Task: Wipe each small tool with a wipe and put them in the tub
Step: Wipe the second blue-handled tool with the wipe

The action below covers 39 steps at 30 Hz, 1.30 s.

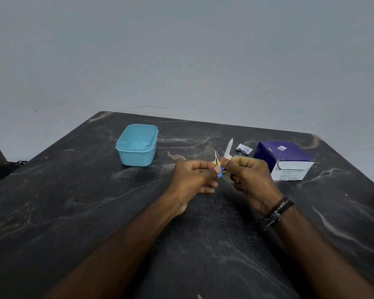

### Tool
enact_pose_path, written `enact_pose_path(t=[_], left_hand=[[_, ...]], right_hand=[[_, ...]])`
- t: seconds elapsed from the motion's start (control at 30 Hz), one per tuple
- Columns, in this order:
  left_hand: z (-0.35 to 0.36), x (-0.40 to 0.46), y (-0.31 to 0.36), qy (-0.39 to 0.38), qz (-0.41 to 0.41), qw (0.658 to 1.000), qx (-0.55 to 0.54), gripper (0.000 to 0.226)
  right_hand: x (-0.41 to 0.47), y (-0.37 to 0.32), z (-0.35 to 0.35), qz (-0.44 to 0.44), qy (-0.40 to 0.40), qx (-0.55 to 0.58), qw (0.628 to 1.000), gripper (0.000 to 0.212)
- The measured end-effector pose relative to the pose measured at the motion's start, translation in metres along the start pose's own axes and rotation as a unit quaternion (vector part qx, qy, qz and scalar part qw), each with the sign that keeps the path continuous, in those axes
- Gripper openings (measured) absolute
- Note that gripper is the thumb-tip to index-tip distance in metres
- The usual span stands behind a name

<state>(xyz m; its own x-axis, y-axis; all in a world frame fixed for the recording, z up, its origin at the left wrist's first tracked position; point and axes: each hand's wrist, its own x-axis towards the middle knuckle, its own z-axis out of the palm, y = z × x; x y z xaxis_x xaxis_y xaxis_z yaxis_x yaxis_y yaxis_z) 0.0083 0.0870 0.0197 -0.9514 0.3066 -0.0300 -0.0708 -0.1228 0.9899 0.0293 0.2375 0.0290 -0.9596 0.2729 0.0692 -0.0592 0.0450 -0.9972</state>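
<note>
While both hands (221,171) pinch scissors (222,157) and wipe (227,157), blue tub (136,145) contents unclear.

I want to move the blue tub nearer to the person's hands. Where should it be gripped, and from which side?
Grip the blue tub by its flared rim at the near long wall, coming from above on the near side. It stands upright and open, so fingers can hook inside that wall with the thumb outside. The table around it looks free, so nothing blocks that approach.
</note>
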Motion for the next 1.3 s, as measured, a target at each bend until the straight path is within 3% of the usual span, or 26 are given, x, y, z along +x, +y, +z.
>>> enact_pose_path(t=[0.23, 0.47, 0.67, 0.83, 1.07, 1.3], left_hand=[[-0.001, 0.0, -0.005, -0.011, 0.021, 1.0, 0.02, 0.019], [0.002, -0.001, -0.004, -0.019, 0.012, 1.0, 0.02, 0.009], [-0.002, 0.001, -0.004, -0.004, 0.02, 1.0, 0.013, 0.013], [0.0, -0.001, -0.003, -0.015, 0.018, 1.0, 0.017, 0.012], [-0.002, 0.002, -0.005, 0.003, 0.024, 1.0, 0.007, 0.011], [0.0, 0.0, -0.002, 0.001, 0.02, 1.0, 0.006, 0.009]], right_hand=[[-0.001, 0.0, -0.001, 0.004, -0.018, 0.001, 1.0, 0.018], [0.004, -0.004, -0.009, -0.029, 0.069, 0.035, 0.997, 0.019], [0.001, -0.002, -0.003, -0.01, 0.02, 0.025, 0.999, 0.016], [0.006, -0.002, -0.009, -0.033, 0.085, 0.029, 0.995, 0.017], [0.003, 0.0, -0.003, -0.013, 0.046, 0.036, 0.998, 0.018], [0.01, -0.001, -0.013, -0.032, 0.112, 0.068, 0.991, 0.017]])
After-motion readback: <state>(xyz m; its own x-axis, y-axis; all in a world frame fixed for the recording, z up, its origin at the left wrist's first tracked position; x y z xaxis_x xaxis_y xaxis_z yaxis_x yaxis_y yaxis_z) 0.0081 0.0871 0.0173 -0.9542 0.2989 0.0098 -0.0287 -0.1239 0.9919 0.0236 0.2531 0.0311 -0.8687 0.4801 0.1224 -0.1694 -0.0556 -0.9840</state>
